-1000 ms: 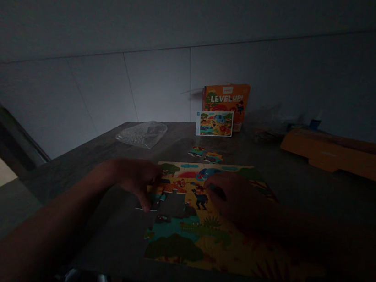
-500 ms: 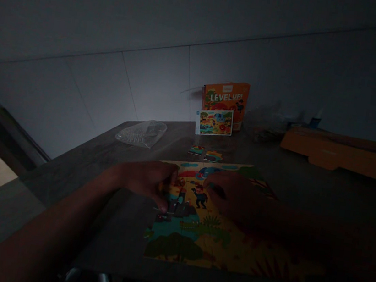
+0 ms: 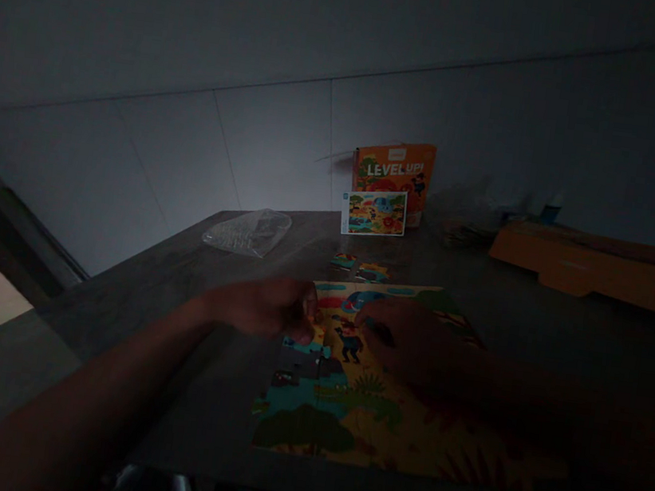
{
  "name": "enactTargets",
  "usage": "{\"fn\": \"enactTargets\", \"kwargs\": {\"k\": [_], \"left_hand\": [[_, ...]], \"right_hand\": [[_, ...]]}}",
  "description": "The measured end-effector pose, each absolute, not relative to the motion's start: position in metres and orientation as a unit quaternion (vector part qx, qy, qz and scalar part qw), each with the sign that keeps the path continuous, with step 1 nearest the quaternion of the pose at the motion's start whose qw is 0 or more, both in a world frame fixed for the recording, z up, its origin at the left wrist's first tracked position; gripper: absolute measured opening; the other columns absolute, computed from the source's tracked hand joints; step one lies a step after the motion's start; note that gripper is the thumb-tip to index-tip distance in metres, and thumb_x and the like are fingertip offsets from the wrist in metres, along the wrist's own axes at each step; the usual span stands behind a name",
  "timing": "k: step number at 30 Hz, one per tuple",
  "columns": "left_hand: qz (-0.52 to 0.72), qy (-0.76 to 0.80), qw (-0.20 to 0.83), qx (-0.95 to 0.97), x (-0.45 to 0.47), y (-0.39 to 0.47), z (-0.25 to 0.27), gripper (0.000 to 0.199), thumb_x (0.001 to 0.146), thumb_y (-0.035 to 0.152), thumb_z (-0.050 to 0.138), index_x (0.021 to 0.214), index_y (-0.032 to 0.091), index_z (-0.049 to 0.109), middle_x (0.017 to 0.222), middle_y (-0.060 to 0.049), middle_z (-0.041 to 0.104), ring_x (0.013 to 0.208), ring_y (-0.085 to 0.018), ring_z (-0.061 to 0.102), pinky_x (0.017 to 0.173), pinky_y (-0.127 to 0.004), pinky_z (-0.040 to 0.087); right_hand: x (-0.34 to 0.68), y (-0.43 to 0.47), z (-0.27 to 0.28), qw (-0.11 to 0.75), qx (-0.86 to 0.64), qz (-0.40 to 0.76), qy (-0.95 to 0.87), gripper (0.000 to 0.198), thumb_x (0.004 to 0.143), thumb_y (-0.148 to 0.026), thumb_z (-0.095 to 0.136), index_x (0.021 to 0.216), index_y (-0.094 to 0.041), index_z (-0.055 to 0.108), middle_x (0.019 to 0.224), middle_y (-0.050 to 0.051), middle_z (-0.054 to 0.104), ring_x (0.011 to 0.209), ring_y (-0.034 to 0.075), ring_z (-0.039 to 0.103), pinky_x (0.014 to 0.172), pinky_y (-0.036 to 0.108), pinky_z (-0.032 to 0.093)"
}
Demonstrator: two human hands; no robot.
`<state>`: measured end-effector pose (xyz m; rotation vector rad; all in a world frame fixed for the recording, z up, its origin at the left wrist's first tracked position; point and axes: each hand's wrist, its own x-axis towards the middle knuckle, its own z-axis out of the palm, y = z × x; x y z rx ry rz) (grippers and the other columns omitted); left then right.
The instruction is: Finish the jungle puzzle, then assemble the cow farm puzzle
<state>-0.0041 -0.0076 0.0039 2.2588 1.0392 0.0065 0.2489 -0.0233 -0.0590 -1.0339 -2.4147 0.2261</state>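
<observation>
A jigsaw puzzle [image 3: 362, 419] with animals, trees and water lies on the dark table, its pieces joined over most of the picture. At its upper left edge is my left hand [image 3: 271, 308], the thumb and fingertips drawn together over the orange and teal part. Whatever they hold is too dark to make out. My right hand [image 3: 406, 332] rests on the upper middle of the puzzle, fingers bent beside the figure in blue; deep shadow hides most of it. Beyond the puzzle's far edge lie two loose pieces, a green and teal piece [image 3: 343, 261] and a yellow piece [image 3: 373, 272].
A picture card [image 3: 373, 213] leans against an orange box [image 3: 395, 162] by the wall. Clear plastic bag [image 3: 248, 232] lies at the back left. On the right are an open orange carton [image 3: 595, 269] and crumpled plastic [image 3: 467, 216]. The table [image 3: 135, 284] has a left edge.
My left hand has shifted slightly up and away from the grey hippo part, and its thumb has closed toward the fingers. The right hand has stayed in place.
</observation>
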Motion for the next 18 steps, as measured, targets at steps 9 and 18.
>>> {"fn": "enactTargets", "kwargs": {"k": [9, 18], "left_hand": [[-0.006, 0.379, 0.234, 0.895, 0.0016, -0.0108, 0.0016, 0.032, 0.084, 0.042, 0.070, 0.099, 0.017, 0.056, 0.084, -0.004, 0.067, 0.074, -0.020, 0.063, 0.064, -0.028, 0.043], [-0.058, 0.433, 0.118, 0.892, 0.0062, -0.0117, 0.0036, 0.046, 0.081, 0.058, 0.070, 0.098, 0.016, 0.061, 0.085, -0.005, 0.069, 0.071, -0.018, 0.063, 0.056, -0.025, 0.036]], "right_hand": [[0.2484, -0.0228, -0.0600, 0.258, -0.375, 0.076, -0.887, 0.022, 0.087, -0.022, 0.048, 0.067, -0.015, 0.051, 0.065, 0.002, 0.054, 0.057, 0.011, 0.039, 0.058, 0.028, 0.021], [0.2482, -0.0232, -0.0599, 0.257, -0.379, 0.066, -0.886, 0.022, 0.087, -0.021, 0.048, 0.066, -0.016, 0.051, 0.063, 0.001, 0.052, 0.057, 0.011, 0.038, 0.058, 0.028, 0.021]]}}
